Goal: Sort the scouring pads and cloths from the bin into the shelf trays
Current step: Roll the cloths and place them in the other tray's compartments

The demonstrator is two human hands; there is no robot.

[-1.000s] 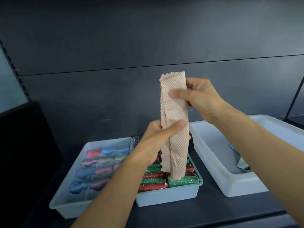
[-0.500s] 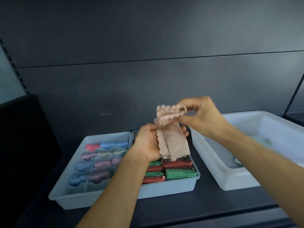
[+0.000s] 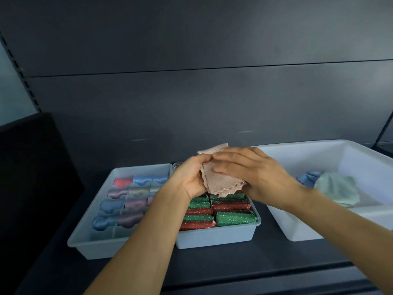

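Note:
A folded pink waffle-weave cloth (image 3: pixel 221 183) hangs in the air over the middle tray (image 3: pixel 214 236), which is packed with red and green glittery scouring pads (image 3: pixel 231 217). My left hand (image 3: pixel 191 179) grips the cloth from the left, fingers curled round its edge. Laid flat across the front of the cloth, my right hand (image 3: pixel 253 177) presses it with straight fingers. The left tray (image 3: pixel 85 239) has dividers and holds rolled pink, blue and grey cloths (image 3: pixel 125 204). To the right, the white bin (image 3: pixel 319 228) holds a pale green cloth (image 3: pixel 338 188) and a blue cloth (image 3: pixel 306 179).
All three containers stand on a dark shelf (image 3: pixel 212 269) against a dark back panel (image 3: pixel 191 103). A black upright panel (image 3: pixel 32 177) stands at the left. A slotted shelf upright (image 3: pixel 19 67) runs up the far left.
The cloth was held up as a long strip; it has been folded down into a small packet. Both hands have come lower and closer together over the scouring-pad tray.

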